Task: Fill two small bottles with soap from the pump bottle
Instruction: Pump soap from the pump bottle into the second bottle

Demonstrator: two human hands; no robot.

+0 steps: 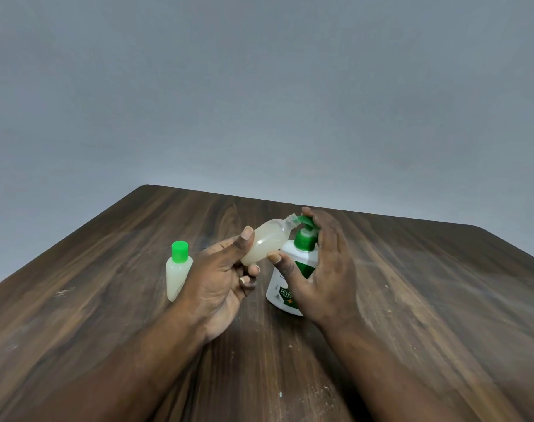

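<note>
A white pump bottle [282, 287] with a green label and green pump head [305, 236] stands mid-table. My left hand [220, 278] grips a small uncapped translucent bottle [265, 242], tilted with its open neck right at the pump's nozzle; pale soap shows inside it. My right hand [323, 263] rests over the pump head, fingers straight on top of it, thumb beside the small bottle. A second small bottle [178, 272] with a green cap stands upright to the left, holding pale soap and partly hidden behind my left hand.
All of this sits on a dark wooden table [411, 300], whose far edge runs just behind the bottles. A plain grey wall fills the background. The uncapped bottle's cap is not visible.
</note>
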